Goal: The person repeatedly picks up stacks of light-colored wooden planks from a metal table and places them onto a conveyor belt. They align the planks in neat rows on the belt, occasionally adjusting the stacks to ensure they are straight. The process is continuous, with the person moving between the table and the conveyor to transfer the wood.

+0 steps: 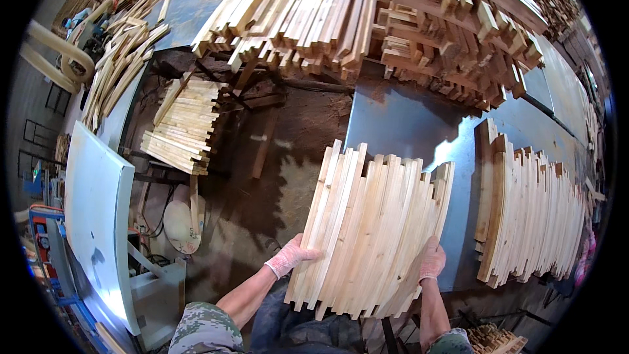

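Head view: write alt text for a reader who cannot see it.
A person's gloved left grip and right grip hold a row of pale wooden strips by opposite sides. At right, another row of strips lies on a blue-grey surface; more stacked wood lies beyond.

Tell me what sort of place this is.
Likely a woodworking workshop: the held row of pale, narrow wooden strips, the stacked brown wooden pieces and the flat, shiny blue-grey tabletop suggest it.

I see the slat bundle (373,236) between the hands (292,257), a second stack (536,213) to its right, another pile (301,10) beyond.
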### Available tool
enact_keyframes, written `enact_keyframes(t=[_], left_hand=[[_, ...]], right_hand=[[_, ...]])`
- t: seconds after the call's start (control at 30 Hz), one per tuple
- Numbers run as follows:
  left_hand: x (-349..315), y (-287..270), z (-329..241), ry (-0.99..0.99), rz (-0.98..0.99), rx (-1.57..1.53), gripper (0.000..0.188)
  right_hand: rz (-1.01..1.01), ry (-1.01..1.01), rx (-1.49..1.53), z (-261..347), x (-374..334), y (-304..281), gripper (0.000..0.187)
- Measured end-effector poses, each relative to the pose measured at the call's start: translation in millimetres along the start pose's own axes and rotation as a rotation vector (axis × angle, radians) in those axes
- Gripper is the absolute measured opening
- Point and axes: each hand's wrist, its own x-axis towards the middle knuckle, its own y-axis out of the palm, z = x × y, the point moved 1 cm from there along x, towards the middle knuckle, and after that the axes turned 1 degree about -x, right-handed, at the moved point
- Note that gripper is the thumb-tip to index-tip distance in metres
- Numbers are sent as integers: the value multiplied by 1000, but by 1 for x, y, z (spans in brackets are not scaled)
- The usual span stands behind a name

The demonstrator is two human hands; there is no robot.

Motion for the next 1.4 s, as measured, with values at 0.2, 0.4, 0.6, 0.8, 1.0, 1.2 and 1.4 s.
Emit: enact_keyframes(t=[0.2,0.4,0.6,0.8,1.0,1.2,1.4], left_hand=[[-63,-32,-3,57,-34,-69,88],[-198,-100,-30,216,-207,-148,87],[-356,-190,-31,486,-377,-289,82],[-492,-291,22,699,-531,-569,67],[-627,-347,107,752,-778,-734,62],[-705,-396,180,568,-916,-869,58],[-712,-468,202,685,-1090,-906,68]], right_hand=[[32,-64,74,35,-47,6,63],[199,-304,362,117,-140,36,62],[347,-576,414,255,-249,57,60],[520,-929,355,394,-462,76,59],[685,-1279,44,457,-671,152,56],[716,-1506,-449,473,-813,220,76],[650,-1616,-446,494,-884,269,82]])
